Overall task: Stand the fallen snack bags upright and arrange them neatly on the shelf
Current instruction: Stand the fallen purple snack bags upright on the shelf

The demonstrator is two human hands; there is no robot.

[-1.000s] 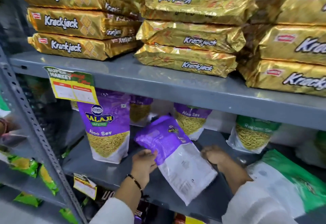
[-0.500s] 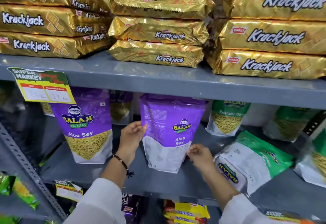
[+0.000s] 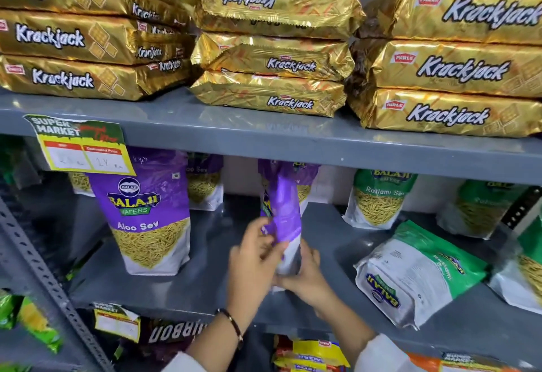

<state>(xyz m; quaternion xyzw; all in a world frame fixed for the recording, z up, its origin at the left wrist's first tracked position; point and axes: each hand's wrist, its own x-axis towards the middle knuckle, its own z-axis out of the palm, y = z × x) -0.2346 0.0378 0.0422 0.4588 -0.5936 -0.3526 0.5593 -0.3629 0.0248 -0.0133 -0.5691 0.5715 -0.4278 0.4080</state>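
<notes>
A purple Aloo Sev bag [image 3: 283, 213] stands upright in the middle of the grey shelf [image 3: 205, 283], turned edge-on to me. My left hand [image 3: 253, 257] grips its left side and my right hand [image 3: 308, 275] holds its base from the right. Another purple Aloo Sev bag [image 3: 149, 213] stands upright to the left, facing front. A green Ratlami Sev bag [image 3: 416, 275] lies fallen on the shelf to the right. Behind it a second green bag [image 3: 378, 198] stands upright.
Two more purple bags [image 3: 205, 181] stand at the back. Further green bags [image 3: 481, 210] sit at the far right. Gold Krackjack packs [image 3: 272, 60] are stacked on the shelf above. A price tag [image 3: 82, 145] hangs from that shelf's edge. A perforated upright [image 3: 38, 272] runs down the left.
The purple bag I hold has turned from facing front to edge-on. Both hands moved closer together around its lower part. The camera moved nearer.
</notes>
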